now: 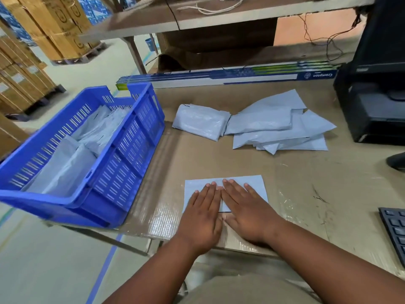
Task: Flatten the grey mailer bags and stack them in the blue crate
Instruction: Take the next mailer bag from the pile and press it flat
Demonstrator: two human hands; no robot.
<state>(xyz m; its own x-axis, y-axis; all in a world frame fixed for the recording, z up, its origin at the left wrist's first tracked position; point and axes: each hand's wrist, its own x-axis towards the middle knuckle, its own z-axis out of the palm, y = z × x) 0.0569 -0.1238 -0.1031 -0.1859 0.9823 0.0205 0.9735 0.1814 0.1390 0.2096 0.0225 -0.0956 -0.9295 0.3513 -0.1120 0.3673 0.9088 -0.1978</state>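
Grey mailer bag (254, 183) lies flat near the front edge of the cardboard-covered table (306, 194), a pale blue-grey rectangle with straight, crisp edges and almost no wrinkles where it shows. Both hands press down on it side by side: the left hand (202, 218) and the right hand (247, 213) rest palm-down with fingers straight and spread, index fingers nearly touching, gripping nothing. Farther back lies a loose pile of mailer bags (282, 126), creased and overlapping at odd angles, with a wrapped bundle (200, 121) touching its left side. To the left, the blue crate (129, 137) holds more grey bags (65, 170) lying inside.
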